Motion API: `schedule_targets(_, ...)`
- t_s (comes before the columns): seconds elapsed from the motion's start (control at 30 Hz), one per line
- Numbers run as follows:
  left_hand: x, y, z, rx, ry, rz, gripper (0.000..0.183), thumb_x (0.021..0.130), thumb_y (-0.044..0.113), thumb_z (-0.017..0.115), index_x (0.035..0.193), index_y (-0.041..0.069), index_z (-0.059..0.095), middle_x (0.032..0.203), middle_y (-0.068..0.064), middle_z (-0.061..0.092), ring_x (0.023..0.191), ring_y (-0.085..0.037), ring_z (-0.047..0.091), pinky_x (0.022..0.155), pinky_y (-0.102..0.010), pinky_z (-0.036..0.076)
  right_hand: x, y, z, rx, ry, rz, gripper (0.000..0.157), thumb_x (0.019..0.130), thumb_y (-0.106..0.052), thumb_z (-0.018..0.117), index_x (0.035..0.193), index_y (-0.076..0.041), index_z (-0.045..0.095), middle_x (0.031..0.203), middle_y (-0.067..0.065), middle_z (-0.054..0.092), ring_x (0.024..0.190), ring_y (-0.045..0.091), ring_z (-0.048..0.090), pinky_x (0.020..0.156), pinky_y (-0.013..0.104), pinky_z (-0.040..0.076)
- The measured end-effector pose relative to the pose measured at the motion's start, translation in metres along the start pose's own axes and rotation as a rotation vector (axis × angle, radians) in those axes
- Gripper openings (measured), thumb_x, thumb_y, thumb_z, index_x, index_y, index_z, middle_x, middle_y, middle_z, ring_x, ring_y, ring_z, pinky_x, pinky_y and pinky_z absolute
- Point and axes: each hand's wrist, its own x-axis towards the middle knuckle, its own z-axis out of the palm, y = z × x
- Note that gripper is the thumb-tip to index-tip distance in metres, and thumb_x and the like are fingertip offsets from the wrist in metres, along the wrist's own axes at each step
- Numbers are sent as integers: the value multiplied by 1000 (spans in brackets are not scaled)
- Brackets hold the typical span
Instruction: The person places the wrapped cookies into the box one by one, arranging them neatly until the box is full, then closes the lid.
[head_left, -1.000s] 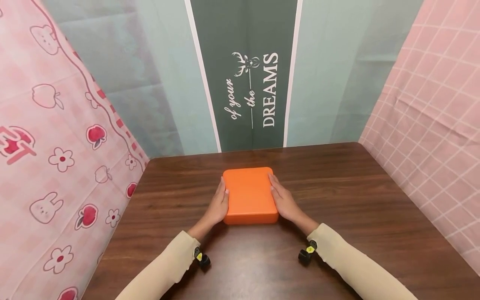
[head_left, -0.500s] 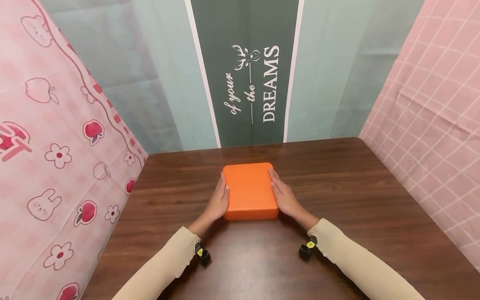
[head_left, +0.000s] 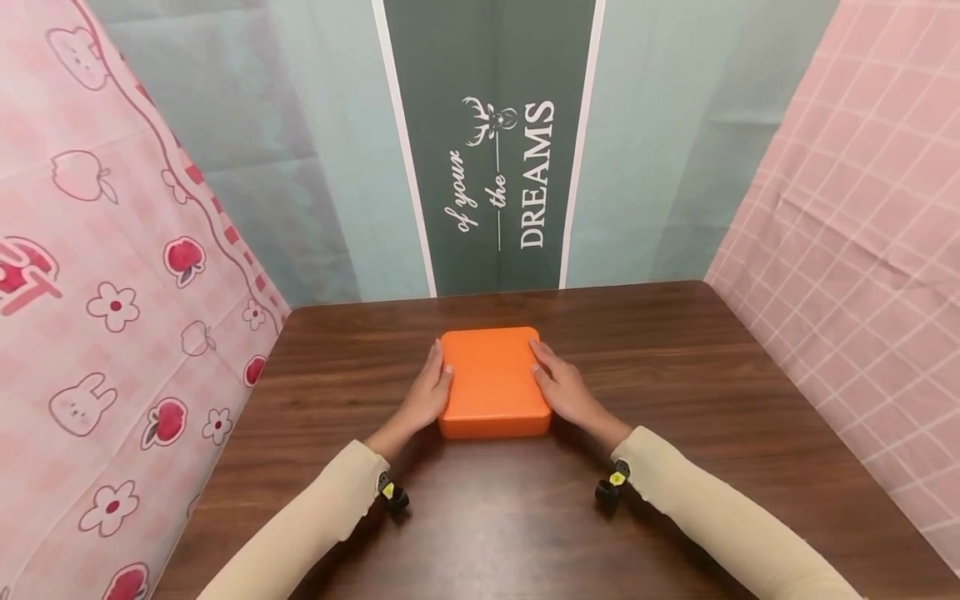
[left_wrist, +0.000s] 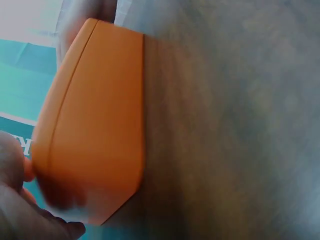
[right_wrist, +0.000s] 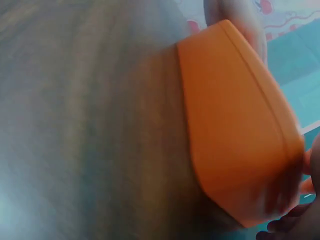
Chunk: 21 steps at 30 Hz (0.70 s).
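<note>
An orange box (head_left: 495, 375) with rounded corners and a closed lid lies flat on the brown table, near its far half. My left hand (head_left: 425, 393) grips the box's left side, thumb by the top edge and fingers along the wall. On the opposite side my right hand (head_left: 566, 390) holds it the same way. Up close, the left wrist view shows the box's front wall (left_wrist: 100, 110) and a lid seam along its upper part. The right wrist view has the same orange wall (right_wrist: 230, 115), with fingers partly hidden at its corner.
The brown wooden table (head_left: 480, 525) ends at a grey-green curtain (head_left: 637, 167) behind. A pink printed cloth (head_left: 150, 358) hangs along the left edge, a pink checked cloth (head_left: 862, 250) along the right. Small black cameras (head_left: 607, 493) sit on both wrists.
The view shifts slightly, so box and hands appear a little farther left and higher. Both hands keep the same hold on the box.
</note>
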Motion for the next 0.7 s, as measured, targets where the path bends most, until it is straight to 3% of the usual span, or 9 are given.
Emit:
schedule_targets(0.13, 15, 5, -20, 37, 25, -13, 61, 111, 26, 37, 163, 5, 11, 168, -20, 6, 155, -32, 9, 124, -51, 13, 10, -9, -17, -81, 13, 8, 56, 108, -33, 48, 159, -13, 34, 163, 15, 32, 150, 31, 29, 120, 55, 24)
schedule_targets(0.37, 48, 18, -79, 189, 62, 63, 62, 112, 32, 34, 162, 3, 14, 168, -21, 8, 155, -36, 6, 124, -52, 11, 54, -42, -69, -233, 53, -97, 58, 109, -35, 45, 160, -10, 32, 161, 13, 36, 144, 32, 41, 118, 50, 31)
schedule_targets(0.57, 71, 27, -130, 241, 29, 43, 64, 111, 38, 32, 164, 8, 10, 168, -20, 1, 156, -33, 1, 124, -54, 9, 94, -73, -116, -352, 9, -108, 64, 109, -41, 39, 162, -9, 22, 165, 14, 27, 150, 34, 30, 121, 51, 25)
schedule_targets(0.7, 84, 37, -159, 276, 22, 37, 66, 111, 38, 32, 164, 8, 6, 167, -24, -3, 155, -38, 1, 123, -57, 8, 120, -86, -138, -420, 3, -134, 66, 109, -41, 37, 162, -6, 21, 164, 18, 27, 150, 36, 27, 122, 50, 22)
